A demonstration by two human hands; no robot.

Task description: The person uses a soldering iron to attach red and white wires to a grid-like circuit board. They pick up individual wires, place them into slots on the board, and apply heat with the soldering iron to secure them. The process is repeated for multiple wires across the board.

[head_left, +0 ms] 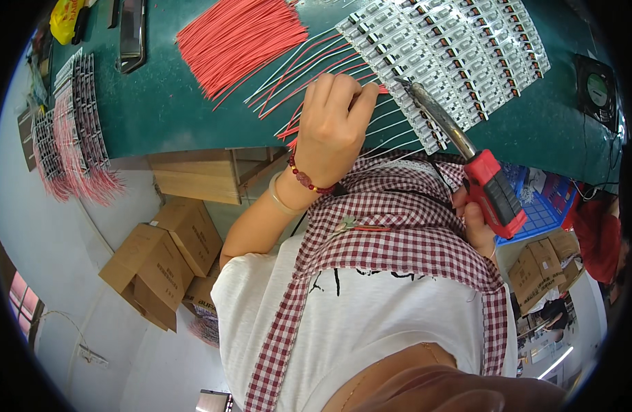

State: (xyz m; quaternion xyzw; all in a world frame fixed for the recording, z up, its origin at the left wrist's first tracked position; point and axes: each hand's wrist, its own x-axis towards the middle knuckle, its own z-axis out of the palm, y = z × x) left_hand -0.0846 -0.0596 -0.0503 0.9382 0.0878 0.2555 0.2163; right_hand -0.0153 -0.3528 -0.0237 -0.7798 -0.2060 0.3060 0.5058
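My left hand (pixel 331 118) is closed, its fingertips pinched at the left edge of a panel of small circuit boards (pixel 460 48). A bit of red wire (pixel 382 88) pokes out past the fingers. My right hand (pixel 475 230) grips a soldering iron (pixel 494 196) with a red and black handle, which hides part of the fingers. The iron's metal shaft slants up and left, its tip over the lower left boards. Red and white wires stick out from the panel's left edge; a bundle of red wires (pixel 240 41) lies to its left.
Finished-looking wired panels (pixel 72 130) hang over the green table's (pixel 151 117) left edge. A phone-like dark device (pixel 132 34) and a yellow object (pixel 67 20) lie far left. At the right are a dark round-centred unit (pixel 596 90) and a blue basket (pixel 536 216). Cardboard boxes (pixel 148 268) stand below.
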